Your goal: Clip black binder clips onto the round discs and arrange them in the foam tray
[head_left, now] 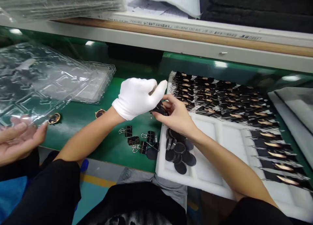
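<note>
My left hand (138,97), in a white glove, is closed in front of me above the green table. Its fingers are curled in, and what they hold is mostly hidden. Close against it, my bare right hand (177,115) pinches a black binder clip (161,109) between thumb and fingers. Below my hands, several loose binder clips (133,140) with wire handles lie on the green table (110,153). A dark round disc (152,153) lies beside them. More black discs (180,147) are heaped in a compartment of the white foam tray (202,182).
Rows of binder clips on gold-edged round pieces (207,93) fill the right side. A co-worker's hand (22,137) holds a clear plastic tray (36,81) at left. Two gold-rimmed round pieces (54,118) lie nearby. A shelf edge (146,36) crosses the back.
</note>
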### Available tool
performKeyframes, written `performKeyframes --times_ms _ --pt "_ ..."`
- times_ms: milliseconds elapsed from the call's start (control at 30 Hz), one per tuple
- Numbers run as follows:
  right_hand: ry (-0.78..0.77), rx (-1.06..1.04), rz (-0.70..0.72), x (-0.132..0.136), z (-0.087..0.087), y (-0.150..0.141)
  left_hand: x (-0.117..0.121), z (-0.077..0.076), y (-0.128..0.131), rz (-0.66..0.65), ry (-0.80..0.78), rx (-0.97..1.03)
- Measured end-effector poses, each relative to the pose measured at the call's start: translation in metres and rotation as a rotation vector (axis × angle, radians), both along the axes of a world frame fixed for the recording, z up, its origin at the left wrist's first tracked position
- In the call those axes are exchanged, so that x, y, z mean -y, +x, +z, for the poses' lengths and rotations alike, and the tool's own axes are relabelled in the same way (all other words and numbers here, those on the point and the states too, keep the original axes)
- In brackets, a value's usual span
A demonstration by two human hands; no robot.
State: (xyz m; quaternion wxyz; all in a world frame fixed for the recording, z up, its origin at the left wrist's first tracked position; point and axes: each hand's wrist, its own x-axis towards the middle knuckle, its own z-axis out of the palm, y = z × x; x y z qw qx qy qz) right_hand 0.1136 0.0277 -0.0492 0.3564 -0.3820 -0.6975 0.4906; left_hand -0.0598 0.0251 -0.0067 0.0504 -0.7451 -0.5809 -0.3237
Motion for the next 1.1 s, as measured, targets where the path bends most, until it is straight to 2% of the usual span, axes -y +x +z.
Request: performKeyframes --times_ms 67,167,233,300,367,400,467,500,600,733,800,900,967,1033,1100 --pt "0.055 0.071 0.118 -0.006 0.003 0.005 0.0 -0.003 -0.004 -0.086 0.15 0.035" --pt "0.066 0.063 0.324 -0.016 0.014 0.016 -0.003 -0.007 -0.014 -0.377 0.301 0.037" --pt "0.178 0.087 0.257 -0.02 0.022 0.023 -0.004 -0.009 -0.015 -0.452 0.317 0.093" --pt "0.407 0.169 0.055 -0.022 0.028 0.03 -0.003 -0.009 -0.011 -0.337 0.272 0.256" --pt "0.653 0.271 -0.113 -0.021 0.032 0.036 0.0 -0.006 -0.004 -0.224 0.101 0.426" --pt "0.756 0.333 -0.164 -0.019 0.033 0.039 0.002 -0.004 0.0 -0.221 -0.043 0.496" --pt "0.875 0.473 -0.224 -0.015 0.035 0.045 0.006 0.001 0.005 -0.302 -0.345 0.614" --pt "0.884 0.538 -0.236 -0.012 0.035 0.049 0.007 0.003 0.007 -0.353 -0.466 0.661" --pt "0.722 0.584 -0.179 -0.005 0.04 0.061 0.009 0.006 0.009 -0.438 -0.628 0.74" --pt "0.348 0.423 -0.052 0.003 0.051 0.08 0.012 0.003 0.015 -0.488 -0.708 0.714" --pt "0.248 0.346 0.002 0.011 0.051 0.089 0.016 0.0 0.02 -0.524 -0.731 0.669" --pt "0.178 0.274 0.004 0.034 0.042 0.104 0.023 -0.005 0.023 -0.637 -0.828 0.544" --pt "0.156 0.314 -0.048 0.051 0.036 0.12 0.025 -0.007 0.021 -0.685 -0.919 0.485" --pt "0.179 0.411 -0.116 0.066 0.035 0.146 0.023 -0.008 0.018 -0.659 -0.955 0.475" --pt "0.241 0.513 -0.198 0.079 0.042 0.184 0.019 -0.005 0.017 -0.602 -0.952 0.47"
